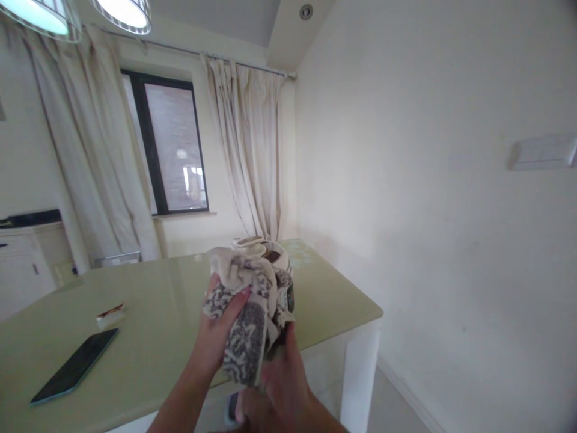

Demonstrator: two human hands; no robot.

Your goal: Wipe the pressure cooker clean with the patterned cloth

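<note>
My left hand [216,334] presses a beige and grey patterned cloth [246,319] against a white jar [273,264], with the thumb stretched over the fabric. The jar has a dark label [291,296] and a pale lid [250,243]. It is held up above the near edge of a pale green table [148,325]. My right hand [282,385] grips the jar from below, its fingers wrapped under the cloth's lower end. Most of the jar is hidden by the cloth.
A dark phone [74,365] lies flat on the table at the left. A small white and brown packet [110,313] sits behind the phone. Cream curtains [246,150] flank a dark window [169,150]. A white wall [428,210] runs along the right.
</note>
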